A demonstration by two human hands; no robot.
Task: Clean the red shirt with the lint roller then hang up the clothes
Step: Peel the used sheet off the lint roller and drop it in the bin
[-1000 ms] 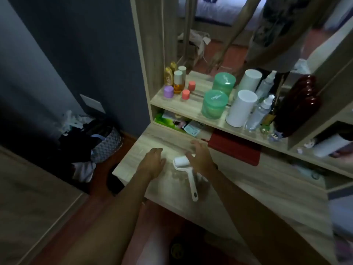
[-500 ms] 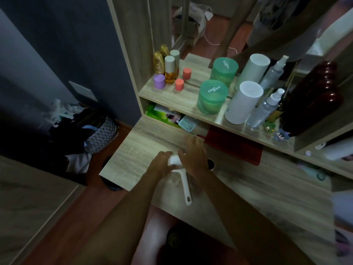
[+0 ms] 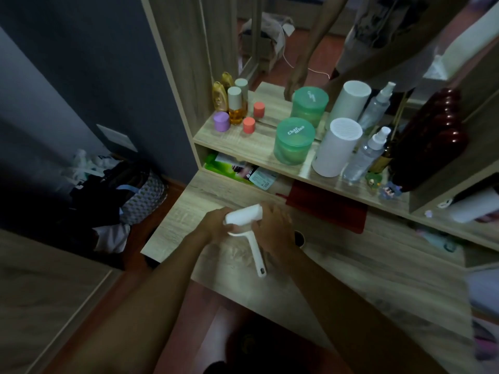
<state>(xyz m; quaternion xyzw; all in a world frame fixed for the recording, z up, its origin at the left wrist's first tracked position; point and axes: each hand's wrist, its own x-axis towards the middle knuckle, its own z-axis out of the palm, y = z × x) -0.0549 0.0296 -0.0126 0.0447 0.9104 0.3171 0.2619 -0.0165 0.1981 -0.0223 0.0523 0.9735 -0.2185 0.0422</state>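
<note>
White lettering "Char miso" reads on the lid of the green jar point(image 3: 294, 140) at the shelf's point(image 3: 243, 147) front edge; other labels stay illegible

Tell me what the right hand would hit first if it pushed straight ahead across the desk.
Probably the red cloth under the shelf. The right hand, gripping the lint roller, points roughly that way; depth is unclear.

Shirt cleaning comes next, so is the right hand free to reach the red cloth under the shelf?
Probably not yet: the right hand grips the lint roller along with the left hand. The red cloth lies close behind, with nothing between.
</note>
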